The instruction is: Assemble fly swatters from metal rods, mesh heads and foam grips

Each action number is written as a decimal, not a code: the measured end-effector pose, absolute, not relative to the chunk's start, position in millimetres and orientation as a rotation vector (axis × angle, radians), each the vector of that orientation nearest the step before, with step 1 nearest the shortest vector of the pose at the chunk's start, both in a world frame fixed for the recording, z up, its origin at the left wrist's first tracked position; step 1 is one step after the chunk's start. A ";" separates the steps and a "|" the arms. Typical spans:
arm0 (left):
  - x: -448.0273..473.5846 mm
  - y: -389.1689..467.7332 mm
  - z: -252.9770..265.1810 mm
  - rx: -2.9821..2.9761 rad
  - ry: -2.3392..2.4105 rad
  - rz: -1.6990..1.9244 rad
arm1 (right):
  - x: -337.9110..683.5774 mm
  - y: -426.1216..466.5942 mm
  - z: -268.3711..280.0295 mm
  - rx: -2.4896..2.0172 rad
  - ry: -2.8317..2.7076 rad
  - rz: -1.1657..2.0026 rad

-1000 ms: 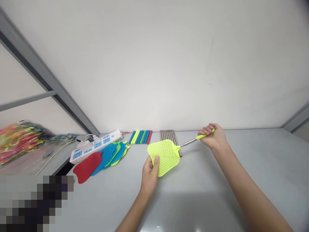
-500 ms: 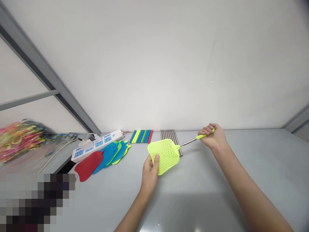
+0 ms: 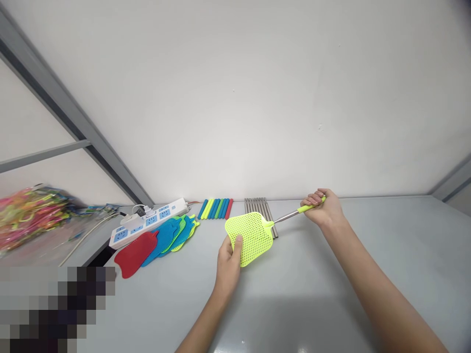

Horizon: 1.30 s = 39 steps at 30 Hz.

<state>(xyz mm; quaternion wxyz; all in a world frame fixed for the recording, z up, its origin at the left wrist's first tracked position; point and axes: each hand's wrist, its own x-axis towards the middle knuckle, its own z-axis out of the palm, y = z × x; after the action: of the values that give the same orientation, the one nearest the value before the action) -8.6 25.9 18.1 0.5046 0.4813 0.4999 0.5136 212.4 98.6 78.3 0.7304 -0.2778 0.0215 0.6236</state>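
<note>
A yellow-green fly swatter is held above the grey table, joined by a metal rod to a grip of the same colour. My left hand pinches the lower left edge of its perforated head, thumb on top and fingers hidden behind. Around the grip, my right hand is closed, with the grip's end poking out past the fingers. Behind the swatter head lies a row of metal rods, partly covered by it. Left of them sits a row of coloured handle tubes.
Overlapping swatter heads, a red one in front and blue ones behind, lie on the left. A white power strip with plugs runs behind them. Bagged colourful items are at far left. A white wall closes the back.
Both hands keep the same hold on the fly swatter. The view has shifted very slightly; otherwise nothing has visibly moved.
</note>
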 end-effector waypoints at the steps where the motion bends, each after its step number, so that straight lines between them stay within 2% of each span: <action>1: -8.5 25.8 18.2 1.162 1.211 1.241 | 212.3 98.2 78.5 -0.612 0.046 1.374; 15: -9.4 25.3 17.9 1.087 1.270 1.250 | 207.6 97.1 77.9 -0.551 0.005 1.406; 25: -10.8 24.4 15.6 1.121 1.286 1.242 | 178.4 85.1 84.3 -0.381 -0.274 1.153; 39: -14.5 30.8 20.7 1.107 1.303 1.223 | 157.2 58.7 105.6 -0.432 -0.554 1.098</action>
<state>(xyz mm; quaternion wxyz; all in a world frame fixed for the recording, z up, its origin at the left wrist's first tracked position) -14.5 30.8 20.7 0.4964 0.4571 0.5381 0.5051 157.2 58.7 105.6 0.7949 -0.2009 -0.2579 0.5111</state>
